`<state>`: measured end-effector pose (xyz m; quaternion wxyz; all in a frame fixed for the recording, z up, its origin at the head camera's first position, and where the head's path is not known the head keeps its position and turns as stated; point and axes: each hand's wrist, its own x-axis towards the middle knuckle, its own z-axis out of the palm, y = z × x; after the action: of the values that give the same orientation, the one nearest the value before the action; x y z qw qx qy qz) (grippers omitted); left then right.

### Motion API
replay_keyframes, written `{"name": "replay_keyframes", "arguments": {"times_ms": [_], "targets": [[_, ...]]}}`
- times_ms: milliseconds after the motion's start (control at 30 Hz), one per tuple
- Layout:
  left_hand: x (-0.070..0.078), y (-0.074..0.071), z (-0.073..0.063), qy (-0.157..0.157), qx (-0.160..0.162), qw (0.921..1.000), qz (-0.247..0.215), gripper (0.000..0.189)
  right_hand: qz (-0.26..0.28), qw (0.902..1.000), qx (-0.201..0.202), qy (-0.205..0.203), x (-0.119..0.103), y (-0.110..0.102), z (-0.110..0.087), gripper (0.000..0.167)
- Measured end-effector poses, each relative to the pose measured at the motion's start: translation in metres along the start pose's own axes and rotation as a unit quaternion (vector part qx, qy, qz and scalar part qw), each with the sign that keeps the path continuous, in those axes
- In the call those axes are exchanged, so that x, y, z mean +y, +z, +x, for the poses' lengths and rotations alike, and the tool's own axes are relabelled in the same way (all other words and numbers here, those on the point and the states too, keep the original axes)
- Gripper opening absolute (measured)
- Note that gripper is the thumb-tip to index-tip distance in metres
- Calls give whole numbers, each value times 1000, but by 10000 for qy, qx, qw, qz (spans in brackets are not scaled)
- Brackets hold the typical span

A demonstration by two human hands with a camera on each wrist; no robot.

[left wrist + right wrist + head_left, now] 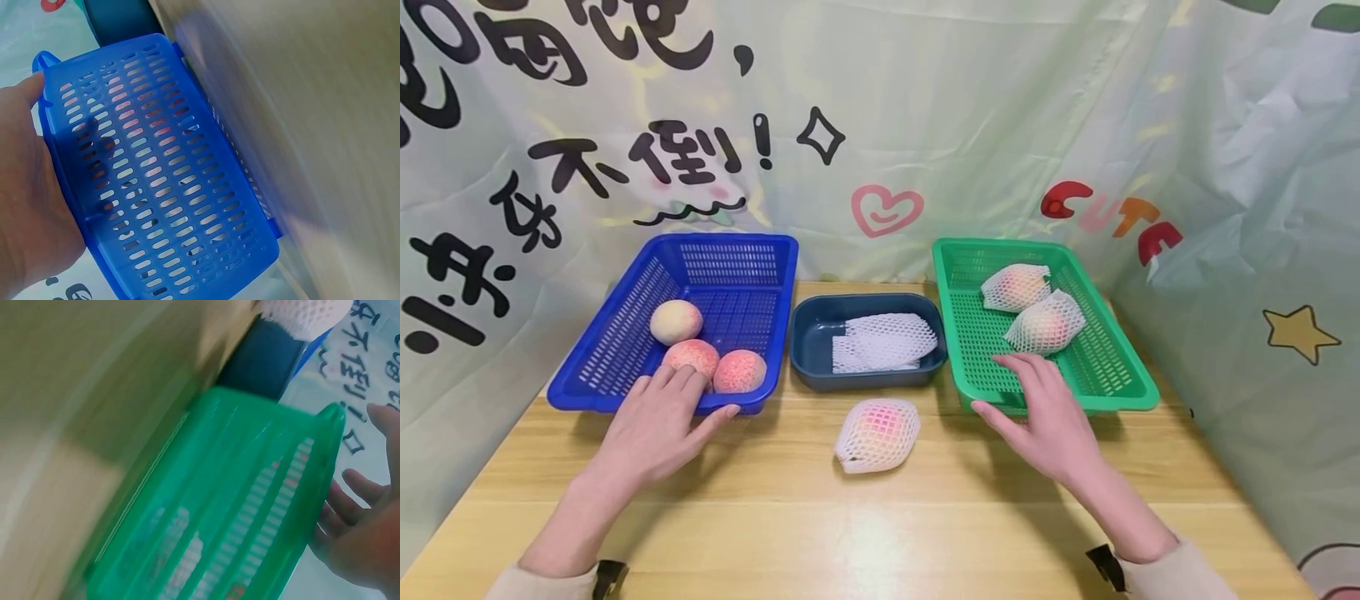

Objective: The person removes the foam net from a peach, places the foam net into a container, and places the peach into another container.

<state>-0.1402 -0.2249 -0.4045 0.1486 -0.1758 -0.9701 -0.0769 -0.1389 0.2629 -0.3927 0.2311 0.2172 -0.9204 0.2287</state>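
Note:
My left hand (655,429) reaches over the front rim of a blue basket (730,239), fingertips right at a pink peach (691,355) and thumb spread along the rim. A paler peach (676,322) and another pink peach (741,371) lie beside that one. Over the near rim of a green basket (1003,244) hovers my right hand (1051,421), its fingers loose and holding nothing. Two peaches in white foam nets, one behind (1017,287) and one in front (1047,322), lie in that basket. On the table between my hands sits a netted peach (878,435).
Between the two baskets stands a dark blue tub (808,368) holding white foam nets (886,342). A printed cloth (880,125) hangs behind and along the sides of the wooden table (850,533).

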Motion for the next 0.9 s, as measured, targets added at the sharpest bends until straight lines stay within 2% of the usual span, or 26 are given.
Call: {"name": "replay_keyframes", "arguments": {"times_ms": [167,400,667,800,900], "targets": [[0,-2,1,5,-40,10000,31,56,-555,9981,-245,57,15,-10,-9,55],[0,-2,0,-15,-181,9998,27,59,-1006,9937,-484,96,30,-16,-17,42],[1,-3,0,1,-130,9999,-11,55,-1361,9836,-1164,219,37,-12,-18,45],[2,-2,0,75,82,9999,-71,51,-1481,9830,-1085,92,39,-9,-20,41],[2,-1,2,195,475,9985,-207,45,-1500,9841,-954,1,39,-8,-20,40]]}}
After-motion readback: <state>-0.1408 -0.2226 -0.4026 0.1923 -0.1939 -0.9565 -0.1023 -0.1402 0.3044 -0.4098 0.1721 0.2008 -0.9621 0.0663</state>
